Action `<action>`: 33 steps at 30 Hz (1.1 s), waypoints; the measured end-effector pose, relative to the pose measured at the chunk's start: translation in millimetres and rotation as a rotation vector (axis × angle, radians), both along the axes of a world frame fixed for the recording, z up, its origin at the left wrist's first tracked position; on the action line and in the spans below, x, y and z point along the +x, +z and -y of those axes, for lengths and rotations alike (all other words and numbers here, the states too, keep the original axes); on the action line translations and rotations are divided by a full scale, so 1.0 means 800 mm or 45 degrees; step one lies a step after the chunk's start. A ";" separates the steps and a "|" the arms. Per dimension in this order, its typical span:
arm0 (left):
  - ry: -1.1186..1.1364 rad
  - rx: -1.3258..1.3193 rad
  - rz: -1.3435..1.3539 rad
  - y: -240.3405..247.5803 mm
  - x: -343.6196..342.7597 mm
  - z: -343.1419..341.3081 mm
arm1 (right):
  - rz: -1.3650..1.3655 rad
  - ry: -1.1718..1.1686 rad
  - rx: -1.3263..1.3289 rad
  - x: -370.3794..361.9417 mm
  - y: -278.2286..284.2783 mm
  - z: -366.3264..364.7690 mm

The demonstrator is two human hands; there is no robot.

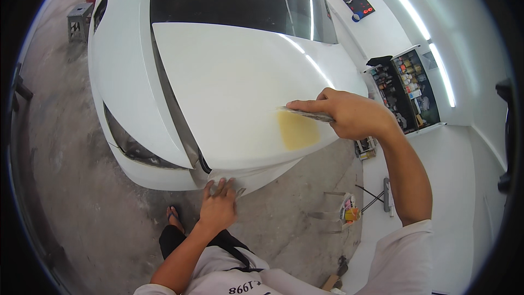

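A white car panel (pixel 234 76), apparently the hood, spreads out in front of me and bears a squarish yellow patch of filler (pixel 297 131). My right hand (pixel 357 113) grips a thin grey filler spreader (pixel 308 113), the index finger stretched along its top. The spreader lies flat at the patch's far edge. At the car's front edge, my left hand (pixel 219 205) rests with its fingers apart on a pale, wrinkled-looking surface (pixel 245 177). I cannot tell whether that is a thin sheet or part of the bumper. A dark windshield (pixel 218 0) lies beyond the panel.
A headlight (pixel 136 145) sits left of a gap along the panel's edge. To the right stand a shelf cabinet (pixel 406 90) full of small items and a small stand (pixel 346 213) with colourful things. A grey stool (pixel 80 19) is at the far left on the concrete floor (pixel 71 147).
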State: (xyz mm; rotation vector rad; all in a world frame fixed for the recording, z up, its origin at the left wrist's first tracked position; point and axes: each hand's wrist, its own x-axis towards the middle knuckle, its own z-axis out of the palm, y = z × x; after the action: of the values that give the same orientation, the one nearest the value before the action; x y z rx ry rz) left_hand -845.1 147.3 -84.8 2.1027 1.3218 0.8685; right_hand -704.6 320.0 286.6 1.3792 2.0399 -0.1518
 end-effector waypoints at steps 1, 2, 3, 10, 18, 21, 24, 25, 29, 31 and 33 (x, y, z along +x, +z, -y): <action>-0.006 -0.005 -0.005 -0.001 0.000 0.000 | 0.020 -0.009 0.002 -0.001 -0.004 -0.001; -0.017 -0.010 -0.020 -0.002 -0.001 0.000 | 0.040 -0.021 0.005 -0.002 -0.008 -0.002; -0.028 -0.011 -0.034 -0.002 -0.001 0.000 | 0.036 -0.017 0.005 -0.002 -0.010 -0.003; -0.010 -0.008 -0.010 -0.001 0.000 -0.001 | -0.010 -0.020 -0.030 0.002 -0.025 -0.005; -0.058 -0.042 -0.069 -0.001 -0.001 0.000 | -0.010 -0.050 0.029 0.012 -0.040 0.004; -0.074 -0.053 -0.095 -0.001 -0.002 -0.001 | 0.026 -0.050 -0.014 0.013 -0.033 0.021; -0.033 0.006 -0.037 0.000 -0.002 -0.001 | 0.122 -0.051 -0.253 0.025 -0.016 0.067; -0.029 -0.005 -0.031 0.000 -0.002 0.000 | 0.173 0.002 -0.370 0.032 -0.012 0.089; -0.058 -0.021 -0.002 0.001 -0.004 0.007 | 0.096 -0.185 -0.761 0.073 -0.025 0.170; -0.067 -0.028 -0.010 0.002 -0.005 0.010 | 0.072 -0.301 -0.692 0.098 -0.025 0.183; -0.090 -0.013 -0.059 0.004 -0.006 0.010 | 0.049 -0.370 -0.627 0.123 -0.023 0.188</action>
State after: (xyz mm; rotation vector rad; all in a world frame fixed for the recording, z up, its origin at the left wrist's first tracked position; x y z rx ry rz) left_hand -849.8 139.6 -81.7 2.1600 1.2641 0.7860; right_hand -606.3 169.9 268.5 1.3306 1.6120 -0.6979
